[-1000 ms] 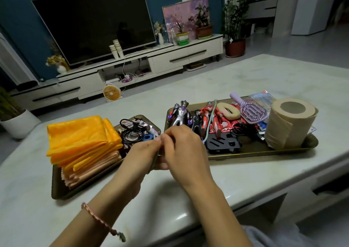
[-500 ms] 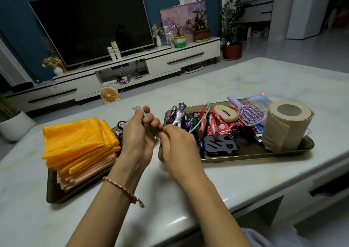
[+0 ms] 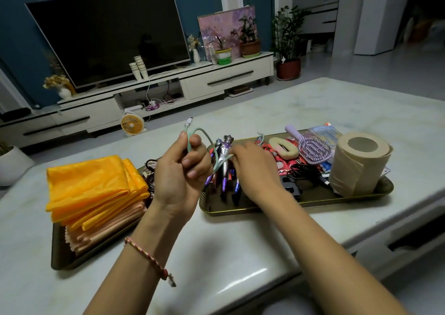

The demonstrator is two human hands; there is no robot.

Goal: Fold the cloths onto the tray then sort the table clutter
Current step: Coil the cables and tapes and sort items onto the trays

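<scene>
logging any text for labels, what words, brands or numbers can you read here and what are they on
No text here can be read.
red packets on the right tray: print there, too blurred to read.
blue packet behind the hairbrush: stripes, no legible words.
paper cups by the TV: pattern too small to read.
green cable: no marking visible.

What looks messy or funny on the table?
The right tray is a jumble: toy figures, a hairbrush, wrappers and a toilet roll crowded together. A green cable stretches from the left hand to the right hand across the toys. The cloths look tidy.
</scene>
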